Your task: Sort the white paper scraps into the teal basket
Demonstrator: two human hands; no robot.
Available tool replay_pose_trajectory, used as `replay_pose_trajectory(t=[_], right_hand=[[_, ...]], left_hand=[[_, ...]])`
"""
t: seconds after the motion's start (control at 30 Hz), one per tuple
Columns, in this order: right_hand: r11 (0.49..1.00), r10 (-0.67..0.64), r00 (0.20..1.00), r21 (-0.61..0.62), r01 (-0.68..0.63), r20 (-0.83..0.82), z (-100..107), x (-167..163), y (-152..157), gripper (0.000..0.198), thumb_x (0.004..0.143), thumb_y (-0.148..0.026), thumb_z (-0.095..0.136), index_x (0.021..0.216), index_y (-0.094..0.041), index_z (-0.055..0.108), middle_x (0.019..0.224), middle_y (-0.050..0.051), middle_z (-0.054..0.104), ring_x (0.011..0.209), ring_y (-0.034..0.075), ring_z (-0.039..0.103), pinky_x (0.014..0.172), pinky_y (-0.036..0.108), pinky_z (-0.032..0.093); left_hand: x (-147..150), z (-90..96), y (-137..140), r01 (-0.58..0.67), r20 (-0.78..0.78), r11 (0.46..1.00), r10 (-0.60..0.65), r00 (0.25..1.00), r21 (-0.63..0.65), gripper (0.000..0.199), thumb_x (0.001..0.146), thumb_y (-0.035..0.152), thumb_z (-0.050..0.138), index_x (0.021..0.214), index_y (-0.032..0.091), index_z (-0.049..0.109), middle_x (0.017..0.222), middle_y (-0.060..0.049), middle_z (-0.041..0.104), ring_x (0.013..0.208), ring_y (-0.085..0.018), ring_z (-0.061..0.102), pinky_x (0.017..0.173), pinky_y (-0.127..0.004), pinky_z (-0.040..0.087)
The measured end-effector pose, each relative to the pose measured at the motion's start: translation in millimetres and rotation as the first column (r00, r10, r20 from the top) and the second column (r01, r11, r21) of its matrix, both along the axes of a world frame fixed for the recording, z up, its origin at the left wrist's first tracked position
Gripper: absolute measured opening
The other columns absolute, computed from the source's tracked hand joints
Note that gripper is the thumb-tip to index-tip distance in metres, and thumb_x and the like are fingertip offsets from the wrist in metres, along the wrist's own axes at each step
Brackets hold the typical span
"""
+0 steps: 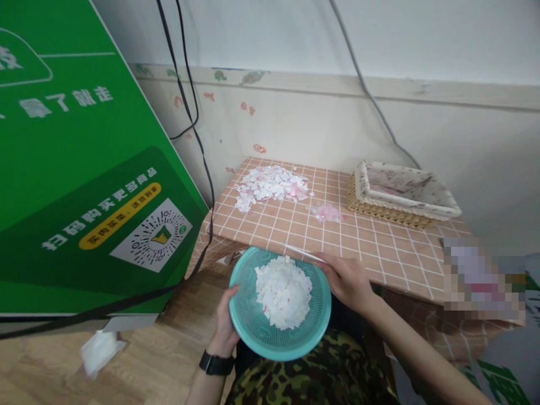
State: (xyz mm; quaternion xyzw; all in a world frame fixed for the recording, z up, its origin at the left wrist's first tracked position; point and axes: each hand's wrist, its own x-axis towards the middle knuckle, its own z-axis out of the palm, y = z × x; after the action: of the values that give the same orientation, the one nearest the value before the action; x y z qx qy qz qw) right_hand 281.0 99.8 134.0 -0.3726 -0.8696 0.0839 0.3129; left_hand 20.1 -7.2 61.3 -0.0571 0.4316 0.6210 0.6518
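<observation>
A turquoise plastic colander (278, 351) with a heap of white paper scraps (284, 292) in it is over my lap, at the table's front edge. My left hand (226, 320) grips its left rim, thumb on top. My right hand (349, 281) is closed on a thin whitish strip (304, 254), which lies along the table edge above the colander's far rim; its exact kind I cannot make out. On the table beyond lie a larger pile of white scraps (270, 185) and a small pinkish pile (327, 212).
A brown checked cloth covers the table (379, 247). A cloth-lined wicker basket (400, 211) stands at its back right, against the wall. A green cabinet (84, 169) fills the left side, with black cables (206, 163) hanging beside it. A white plastic bag (101, 351) lies on the floor.
</observation>
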Motion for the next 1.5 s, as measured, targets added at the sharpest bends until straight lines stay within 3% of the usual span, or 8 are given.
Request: replay_pose_trajectory(t=[0.23,0.43,0.57,0.7,0.9,1.07,1.3,1.5], right_hand=[[0.941,-0.301,0.947,0.123,0.314,-0.116,17.7,-6.8,28.8,0.022,0.088,-0.026,0.052,0.106,-0.020,0.064,0.090,0.006,0.073,0.064,0.015,0.067,0.059,0.026,0.050],[0.957,0.177,0.984,0.237,-0.167,-0.023,10.7,-71.1,20.5,0.043,0.087,-0.011,0.048,0.128,-0.022,0.052,0.114,0.005,0.067,0.095,0.016,0.066,0.082,0.029,0.053],[0.926,0.265,0.963,0.262,-0.270,0.056,-2.3,-126.1,15.5,0.042,0.087,-0.011,0.047,0.128,-0.018,0.053,0.122,0.008,0.062,0.111,0.022,0.058,0.091,0.036,0.051],[0.960,0.161,0.985,0.222,-0.172,0.068,-8.9,-148.0,27.7,0.039,0.087,-0.011,0.046,0.125,-0.017,0.055,0.118,0.011,0.064,0.104,0.023,0.062,0.086,0.036,0.053],[0.982,0.027,0.999,0.188,-0.033,0.032,-1.8,-115.3,38.0,0.043,0.088,-0.012,0.045,0.130,-0.021,0.051,0.116,0.009,0.065,0.092,0.019,0.066,0.077,0.030,0.053],[0.981,-0.122,0.990,0.141,0.131,-0.071,9.3,-122.7,44.5,0.035,0.091,-0.024,0.044,0.123,-0.020,0.058,0.084,0.007,0.072,0.066,0.016,0.065,0.064,0.027,0.048],[0.939,-0.341,0.913,-0.043,0.340,-0.225,6.9,-175.0,64.3,0.041,0.092,-0.035,0.035,0.116,-0.015,0.061,0.068,0.009,0.067,0.059,0.020,0.063,0.056,0.031,0.045],[0.887,-0.448,0.861,0.001,0.462,-0.243,-13.1,-155.3,51.0,0.040,0.092,-0.036,0.036,0.107,-0.012,0.064,0.062,0.010,0.065,0.053,0.021,0.060,0.053,0.031,0.043]], left_hand=[[-3.4,1.5,-0.5,-0.025,-0.011,1.000,0.025,1.000,-0.008,0.017,0.071,0.023,0.065,0.082,0.010,0.071,0.073,-0.009,0.074,0.063,-0.023,0.067,0.068,-0.038,0.054],[-4.0,-14.8,-2.1,-0.053,0.000,0.998,0.053,0.999,-0.037,0.019,0.071,0.026,0.066,0.079,0.009,0.071,0.071,-0.010,0.073,0.062,-0.022,0.066,0.070,-0.035,0.052],[2.2,-29.9,-3.4,-0.083,0.004,0.995,0.083,0.997,-0.051,0.015,0.068,0.025,0.068,0.071,0.011,0.070,0.065,-0.008,0.072,0.058,-0.021,0.064,0.068,-0.035,0.051],[2.7,-40.8,-5.2,-0.065,-0.037,0.995,0.063,0.997,-0.069,0.018,0.067,0.029,0.068,0.069,0.012,0.070,0.064,-0.008,0.071,0.054,-0.021,0.063,0.065,-0.036,0.050],[-10.6,-50.2,-9.0,-0.148,-0.068,0.984,0.141,0.988,-0.096,0.018,0.064,0.028,0.069,0.071,0.012,0.072,0.062,-0.007,0.070,0.057,-0.023,0.064,0.068,-0.037,0.050],[-13.3,-53.4,-10.1,-0.130,-0.048,0.989,0.126,0.991,-0.077,0.018,0.066,0.028,0.068,0.073,0.012,0.071,0.063,-0.007,0.070,0.058,-0.023,0.065,0.069,-0.037,0.050],[-11.1,-50.8,-4.2,-0.121,-0.055,0.991,0.117,0.992,-0.058,0.019,0.064,0.029,0.070,0.072,0.012,0.071,0.066,-0.009,0.071,0.069,-0.028,0.068,0.069,-0.038,0.051],[-12.3,-50.7,-7.6,-0.126,-0.027,0.989,0.124,0.992,-0.078,0.019,0.065,0.028,0.069,0.072,0.011,0.071,0.066,-0.009,0.072,0.068,-0.028,0.068,0.070,-0.039,0.051]])
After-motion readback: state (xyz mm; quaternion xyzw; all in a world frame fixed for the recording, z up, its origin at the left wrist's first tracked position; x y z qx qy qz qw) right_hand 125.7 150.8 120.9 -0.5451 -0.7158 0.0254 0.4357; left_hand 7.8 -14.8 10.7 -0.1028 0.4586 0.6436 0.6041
